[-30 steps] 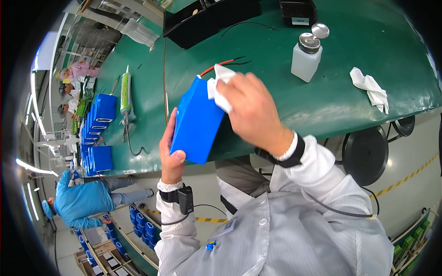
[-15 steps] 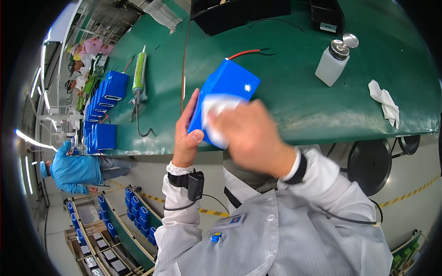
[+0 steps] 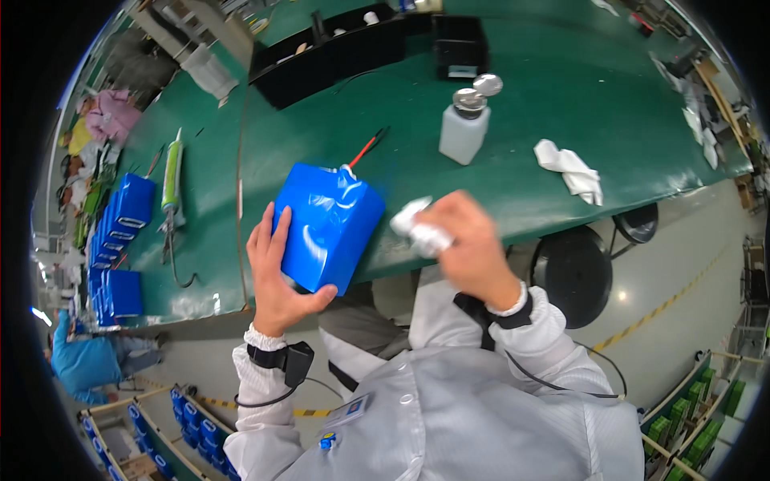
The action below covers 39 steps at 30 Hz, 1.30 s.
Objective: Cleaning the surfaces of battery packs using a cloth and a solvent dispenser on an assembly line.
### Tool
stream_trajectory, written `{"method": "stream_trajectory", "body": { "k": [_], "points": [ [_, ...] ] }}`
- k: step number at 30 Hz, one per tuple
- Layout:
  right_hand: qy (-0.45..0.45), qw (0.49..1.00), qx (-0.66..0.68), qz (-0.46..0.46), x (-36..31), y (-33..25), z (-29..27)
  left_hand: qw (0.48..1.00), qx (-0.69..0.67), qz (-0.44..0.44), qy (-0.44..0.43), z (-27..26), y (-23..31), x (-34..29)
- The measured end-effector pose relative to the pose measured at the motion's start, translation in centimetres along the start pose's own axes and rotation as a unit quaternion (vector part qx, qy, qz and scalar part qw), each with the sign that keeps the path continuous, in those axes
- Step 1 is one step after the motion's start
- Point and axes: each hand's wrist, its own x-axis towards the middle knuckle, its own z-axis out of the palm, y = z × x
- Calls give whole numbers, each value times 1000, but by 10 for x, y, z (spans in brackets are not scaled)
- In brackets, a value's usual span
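A blue shrink-wrapped battery pack (image 3: 329, 228) with red and black wires at its top is gripped along its left side by my left hand (image 3: 277, 272), above the bench's front edge. My right hand (image 3: 469, 248) pinches a crumpled white wipe (image 3: 421, 227), held apart from the pack on its right. Beyond that hand stands a white pump bottle (image 3: 464, 132), its metal lid flipped up. A second white cloth (image 3: 571, 171) lies on the green bench (image 3: 321, 136) farther right.
At left lie a sealant gun (image 3: 172, 180) and a row of blue battery packs (image 3: 120, 224). Black bins (image 3: 337, 60) stand at the back. Black stools (image 3: 573, 272) are below the bench's edge. Shelves with green items (image 3: 682, 417) stand lower right; a person in blue (image 3: 88, 353) is at left.
My right hand has drawn the wipe off the pack, to the right. The pack has been turned, so another broad face shows. The whole view has shifted, with more of the right side visible.
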Motion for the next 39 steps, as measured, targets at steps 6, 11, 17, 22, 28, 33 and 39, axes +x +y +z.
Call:
{"method": "stream_trajectory", "body": {
  "k": [6, 11, 17, 22, 28, 33, 39],
  "points": [
    [245, 930, -274, -21, 25, 53, -123, 998, 61, 24, -23, 3, 5, -3],
    [1, 878, -477, 46, 15, 96, -157, 996, 62, -22, -61, -25, 23, -2],
    [-35, 808, -576, 118, -7, 139, -176, 991, 130, -7, -34, 0, 37, 21],
    [16, 966, -237, 102, 27, 105, -117, 992, 99, -45, -61, 12, 32, 33],
    [18, 984, -103, 145, 72, 91, -75, 993, 83, -46, -76, 13, 38, 43],
    [-25, 985, -50, 165, 88, 103, -71, 991, 122, -50, 5, 23, 36, 39],
    [11, 987, -119, 109, 88, 107, -74, 991, 117, -66, 27, 32, 41, 51]
  ]
}}
